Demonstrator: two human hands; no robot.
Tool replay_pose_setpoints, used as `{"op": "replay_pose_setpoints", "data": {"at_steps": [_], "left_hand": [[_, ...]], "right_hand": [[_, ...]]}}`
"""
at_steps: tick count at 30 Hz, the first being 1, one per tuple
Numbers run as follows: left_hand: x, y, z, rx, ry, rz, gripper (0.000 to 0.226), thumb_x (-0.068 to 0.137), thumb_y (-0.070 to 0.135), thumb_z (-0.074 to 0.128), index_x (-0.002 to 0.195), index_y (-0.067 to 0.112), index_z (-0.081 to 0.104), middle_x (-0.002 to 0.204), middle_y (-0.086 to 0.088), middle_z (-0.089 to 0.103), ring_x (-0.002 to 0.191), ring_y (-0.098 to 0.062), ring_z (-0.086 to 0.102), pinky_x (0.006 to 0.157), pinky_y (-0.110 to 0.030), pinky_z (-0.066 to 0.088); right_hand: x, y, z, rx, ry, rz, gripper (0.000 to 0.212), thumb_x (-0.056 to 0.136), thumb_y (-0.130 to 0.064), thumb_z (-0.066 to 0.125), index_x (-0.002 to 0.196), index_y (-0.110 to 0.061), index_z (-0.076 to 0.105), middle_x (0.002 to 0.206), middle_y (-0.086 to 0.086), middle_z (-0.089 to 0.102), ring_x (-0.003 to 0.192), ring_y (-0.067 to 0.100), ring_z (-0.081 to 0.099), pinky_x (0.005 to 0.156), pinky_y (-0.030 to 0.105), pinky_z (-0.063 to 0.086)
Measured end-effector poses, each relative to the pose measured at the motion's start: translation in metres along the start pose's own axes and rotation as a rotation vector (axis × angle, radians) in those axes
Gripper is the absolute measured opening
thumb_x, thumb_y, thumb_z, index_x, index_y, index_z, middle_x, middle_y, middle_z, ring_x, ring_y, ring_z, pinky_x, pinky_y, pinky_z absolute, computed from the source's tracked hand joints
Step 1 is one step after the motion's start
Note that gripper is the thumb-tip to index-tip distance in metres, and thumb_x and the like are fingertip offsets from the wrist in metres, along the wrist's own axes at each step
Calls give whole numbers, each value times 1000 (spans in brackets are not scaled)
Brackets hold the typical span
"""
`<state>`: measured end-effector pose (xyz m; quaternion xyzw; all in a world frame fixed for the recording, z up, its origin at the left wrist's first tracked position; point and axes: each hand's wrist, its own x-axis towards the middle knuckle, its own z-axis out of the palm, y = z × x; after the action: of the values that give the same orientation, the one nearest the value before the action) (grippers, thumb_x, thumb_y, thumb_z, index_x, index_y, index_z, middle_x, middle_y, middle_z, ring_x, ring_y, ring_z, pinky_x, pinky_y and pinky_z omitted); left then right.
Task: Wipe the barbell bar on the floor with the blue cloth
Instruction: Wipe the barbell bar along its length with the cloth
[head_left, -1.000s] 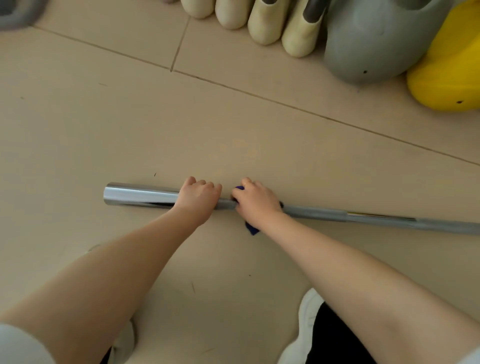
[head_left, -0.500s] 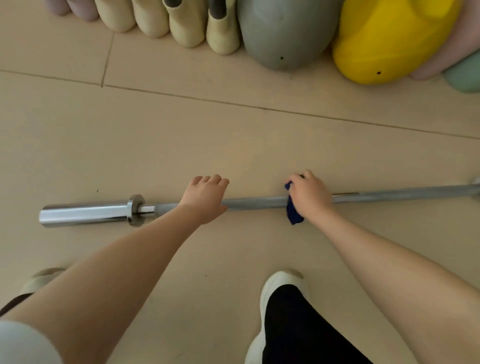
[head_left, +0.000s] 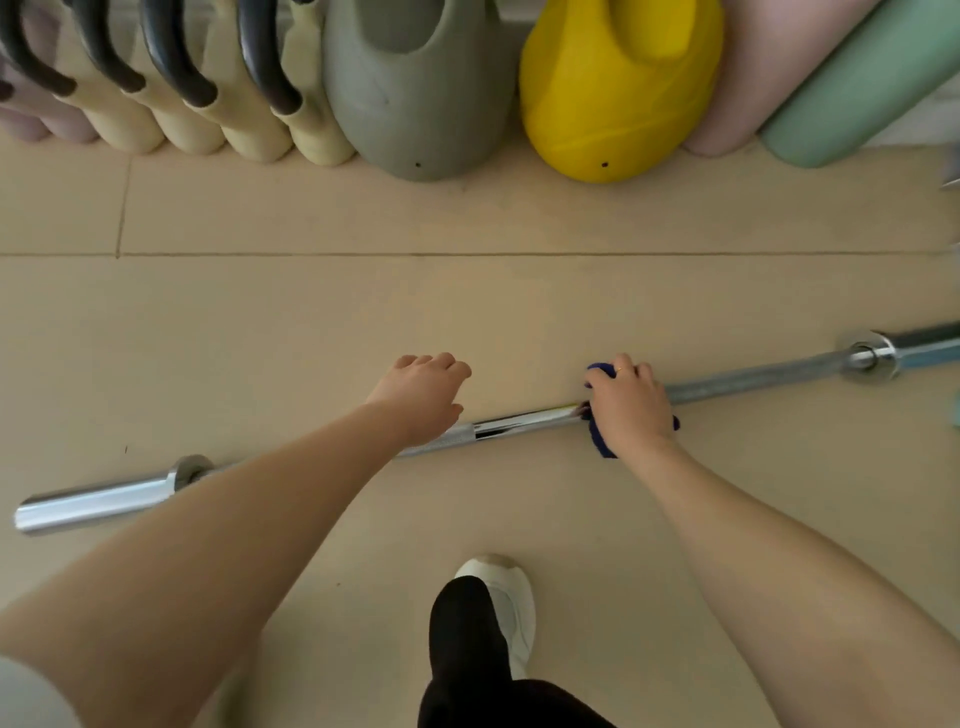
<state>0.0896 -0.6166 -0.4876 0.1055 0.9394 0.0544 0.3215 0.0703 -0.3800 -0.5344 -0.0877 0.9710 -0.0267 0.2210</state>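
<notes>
Barbell bar (head_left: 524, 423) flat on floor (head_left: 311, 322), blue cloth (head_left: 600, 441) applied.
Right hand (head_left: 628, 405) fingers (head_left: 626, 370) clamped on cloth around bar; left hand (head_left: 421, 397) fingers (head_left: 441, 364) loosely curled, over bar, contact unclear.

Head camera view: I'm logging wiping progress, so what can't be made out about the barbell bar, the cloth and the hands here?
- Chrome steel barbell bar: its right sleeve end is cut off by the frame's right edge; the left forearm covers a stretch.
- Dark blue cloth: mostly hidden under the right hand.
- Left hand: its grip cannot be judged; fingertips point away, and contact with the bar is unclear.
- Bar cleanliness: too fine to tell.
</notes>
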Motion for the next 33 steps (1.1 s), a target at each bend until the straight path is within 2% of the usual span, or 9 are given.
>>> {"op": "replay_pose_setpoints", "data": {"at_steps": [3,7,11,14,17,20,26,31,33], "left_hand": [[8,8,-27,21,4,55,44,95,27,45,138,18,37,136,-3,46,124,-24,45,107,-35,29],[18,14,-50,-39,-17,104,38,96,26,42,134,20,42,131,0,52,119,-23,49,98,-33,36],[20,15,-52,-121,-29,145,33,96,25,43,129,19,48,124,-1,57,115,-23,51,92,-34,43],[16,15,-47,-148,-35,174,32,96,24,44,126,17,50,122,-1,60,114,-24,52,93,-35,45],[2,19,-43,-212,-60,175,32,95,22,44,126,17,51,120,-1,62,112,-23,54,94,-35,45],[-5,28,-46,-216,-73,213,32,96,22,43,127,18,50,121,0,60,113,-22,54,93,-33,44],[40,63,-38,-231,-11,165,34,95,23,44,129,17,48,123,-1,60,114,-23,53,93,-34,44],[79,97,-8,-125,-76,92,41,93,34,51,131,20,45,128,-3,53,119,-23,49,97,-36,41],[92,115,9,-32,-101,-11,42,92,39,51,128,19,47,127,-4,54,119,-23,50,98,-36,37]], "right_hand": [[-9,-19,-12,257,110,33,27,91,-13,47,113,-19,60,123,9,49,108,31,44,86,39,41],[-23,-32,-19,325,146,52,26,93,-14,44,111,-19,62,122,6,51,108,28,46,86,37,42],[-30,-23,-28,174,43,51,24,93,-19,44,111,-18,60,119,6,51,109,28,45,85,37,44],[-40,-17,-44,264,12,139,24,93,-18,45,110,-18,62,116,7,52,110,28,45,88,39,46],[-50,-12,-68,310,-74,72,25,90,-15,47,107,-17,65,113,9,53,108,26,49,91,35,43],[-54,-10,-89,276,-98,7,24,89,-16,48,105,-17,65,112,7,53,107,24,48,89,33,44],[-20,16,-78,188,12,3,23,88,-22,48,106,-19,62,112,7,50,107,26,46,88,38,46],[12,55,-43,-18,-70,-4,24,92,-24,43,108,-16,59,117,10,49,107,29,45,84,38,45],[17,53,-24,-77,-131,-113,28,93,-26,42,115,-14,55,124,12,45,112,31,42,89,39,42]]}}
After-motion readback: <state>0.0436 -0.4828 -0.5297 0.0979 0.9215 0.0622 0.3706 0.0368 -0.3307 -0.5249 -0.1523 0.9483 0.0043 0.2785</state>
